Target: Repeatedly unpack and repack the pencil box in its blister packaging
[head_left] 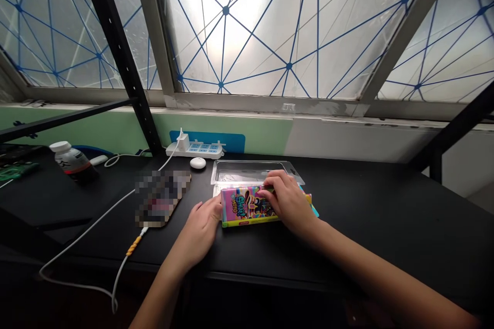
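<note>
A flat, colourful printed box, pink and purple with a yellow-green lower side, lies near the middle of the black desk. Its left end is gripped by my left hand, with the thumb along the edge and the other fingers partly hidden. My right hand lies over the box's right part, fingers bent and closed at its top edge. Just behind the box is a clear plastic tray. Something white and something light blue peek out beside the box, too covered to name.
To the left lie a phone on a white charging cable and a white earbud case. A power strip stands by the wall. Farther left are a white-capped bottle and a black metal post.
</note>
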A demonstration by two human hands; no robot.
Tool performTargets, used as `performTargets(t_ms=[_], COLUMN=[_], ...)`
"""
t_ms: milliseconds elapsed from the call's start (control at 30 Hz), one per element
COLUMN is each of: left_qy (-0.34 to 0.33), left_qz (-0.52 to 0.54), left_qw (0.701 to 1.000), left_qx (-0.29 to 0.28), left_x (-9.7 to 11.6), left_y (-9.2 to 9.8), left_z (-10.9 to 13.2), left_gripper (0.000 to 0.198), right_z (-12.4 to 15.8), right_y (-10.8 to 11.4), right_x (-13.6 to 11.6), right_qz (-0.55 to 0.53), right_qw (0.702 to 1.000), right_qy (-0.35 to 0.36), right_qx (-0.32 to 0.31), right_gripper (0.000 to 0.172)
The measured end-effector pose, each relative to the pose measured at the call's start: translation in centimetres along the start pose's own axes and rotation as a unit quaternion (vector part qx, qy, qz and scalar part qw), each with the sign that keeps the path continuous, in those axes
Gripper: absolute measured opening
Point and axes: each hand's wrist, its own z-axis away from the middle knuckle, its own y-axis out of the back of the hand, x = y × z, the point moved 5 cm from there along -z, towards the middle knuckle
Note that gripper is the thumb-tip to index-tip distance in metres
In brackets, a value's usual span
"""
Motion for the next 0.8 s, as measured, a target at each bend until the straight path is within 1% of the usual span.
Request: performTargets(t_ms=[67, 100, 133, 167, 233, 267, 300, 333, 433, 467, 500, 533, 600, 700, 800], left_qy=[0.031, 0.046, 0.058, 0.068, 0.083, 0.091, 0.097, 0.099, 0.073, 0.061, 0.051, 0.043, 0.033, 0.041, 0.064], left_qz=[0.047, 0.059, 0.061, 0.054, 0.03, 0.015, 0.002, -0.008, -0.028, -0.033, -0.038, -0.044, -0.054, -0.037, 0.029], left_qw=[0.998, 0.997, 0.996, 0.996, 0.995, 0.994, 0.993, 0.993, 0.996, 0.996, 0.997, 0.997, 0.998, 0.998, 0.998], left_qx=[-0.007, -0.01, -0.017, -0.028, -0.05, -0.059, -0.064, -0.064, -0.053, -0.049, -0.045, -0.04, -0.025, -0.005, 0.001], left_x=[-0.5, -0.7, -1.0, -1.3, -1.7, -2.0, -2.1, -2.2, -2.0, -1.9, -1.8, -1.7, -1.7, -1.7, -1.8], left_y=[0.5, 0.7, 0.9, 0.9, 0.8, 0.7, 0.6, 0.5, 0.3, 0.2, 0.1, 0.1, 0.0, 0.2, 0.5], left_z=[-0.1, -0.1, -0.1, -0.1, 0.0, 0.0, 0.1, 0.2, 0.4, 0.4, 0.4, 0.4, 0.4, 0.4, 0.6], left_gripper=[0.061, 0.063, 0.063, 0.063, 0.067, 0.072, 0.078, 0.081, 0.08, 0.079, 0.076, 0.074, 0.068, 0.062, 0.061], right_z=[0.6, 0.9, 1.4, 1.9, 3.3, 4.1, 5.0, 5.8, 7.9, 8.6, 9.2, 9.6, 10.1, 9.9, 9.4], right_y=[1.7, 2.6, 3.5, 4.2, 5.3, 5.6, 5.8, 5.8, 4.8, 4.3, 3.6, 3.1, 2.4, 2.4, 3.0], right_x=[-0.6, -0.9, -1.2, -1.4, -1.0, -0.3, 0.6, 1.7, 5.6, 6.6, 7.4, 8.0, 8.7, 8.8, 8.4], right_qz=[-0.034, -0.056, -0.079, -0.103, -0.146, -0.16, -0.169, -0.171, -0.157, -0.155, -0.154, -0.153, -0.147, -0.152, -0.17], right_qw=[0.999, 0.996, 0.992, 0.984, 0.955, 0.939, 0.926, 0.919, 0.918, 0.915, 0.912, 0.91, 0.913, 0.929, 0.946], right_qy=[0.034, 0.052, 0.064, 0.07, 0.043, 0.015, -0.018, -0.052, -0.136, -0.153, -0.166, -0.176, -0.192, -0.199, -0.188], right_qx=[-0.012, -0.039, -0.077, -0.131, -0.253, -0.304, -0.336, -0.351, -0.338, -0.338, -0.341, -0.343, -0.329, -0.271, -0.203], right_gripper=[0.021, 0.02, 0.02, 0.021, 0.03, 0.037, 0.046, 0.058, 0.104, 0.113, 0.117, 0.115, 0.099, 0.071, 0.043])
